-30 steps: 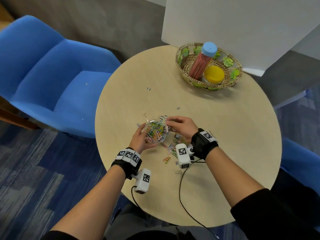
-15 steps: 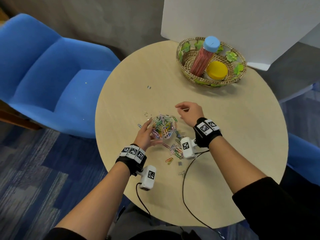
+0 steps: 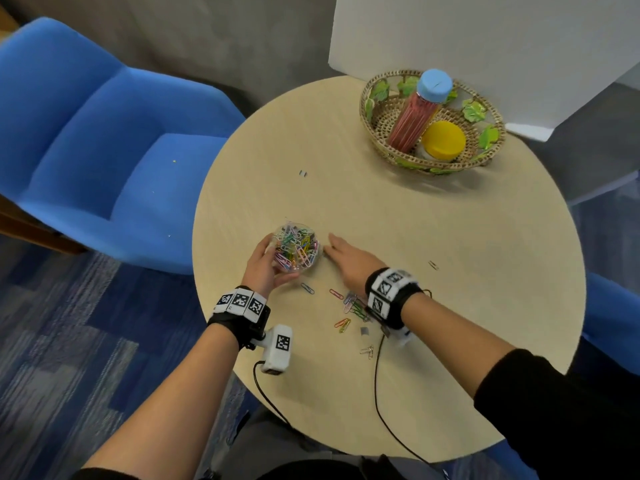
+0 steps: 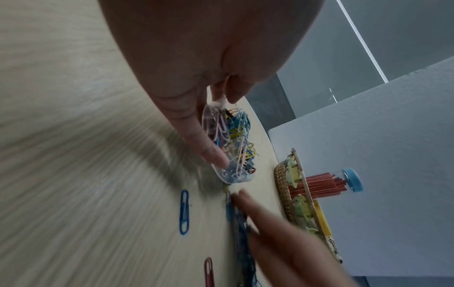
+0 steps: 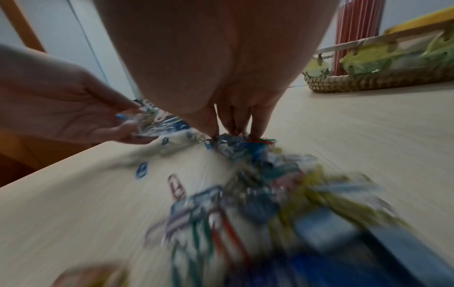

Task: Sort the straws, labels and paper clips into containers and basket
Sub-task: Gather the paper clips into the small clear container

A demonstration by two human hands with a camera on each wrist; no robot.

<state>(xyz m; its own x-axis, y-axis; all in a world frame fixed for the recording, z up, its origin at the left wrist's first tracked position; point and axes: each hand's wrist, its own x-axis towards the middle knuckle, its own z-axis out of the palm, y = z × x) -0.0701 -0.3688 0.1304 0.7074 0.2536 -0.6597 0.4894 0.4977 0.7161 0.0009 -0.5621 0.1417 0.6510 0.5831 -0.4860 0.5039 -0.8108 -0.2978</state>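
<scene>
The left hand (image 3: 265, 268) is cupping a small clear plastic round container (image 3: 297, 250), thumb and fingers curled around its rim, on the round beige wooden table (image 3: 450, 306); the container is sitting heaped with coloured paper clips. The right hand (image 3: 349, 259) is lying flat with straight fingers just beside the container, its fingertips (image 5: 255, 132) pressing down on a clump of loose paper clips (image 5: 245, 143), gripping nothing.

By my judgement the sorting is running well past halfway. In the woven wicker basket with green leaf trim (image 3: 491, 147), at the far side, 1 clear tube of red straws with a blue cap (image 3: 420, 112) is leaning on 1 yellow-lidded jar (image 3: 444, 141); its contents are not showing, though the labels are probably inside. The clip container is not yet lying in the basket.

Scattered loose paper clips (image 3: 353, 306) are lying near the right wrist, roughly 10 in the head view, though the tangled ones are defying an exact count. About 3 tiny dark bits are lying further out, too small to identify.
</scene>
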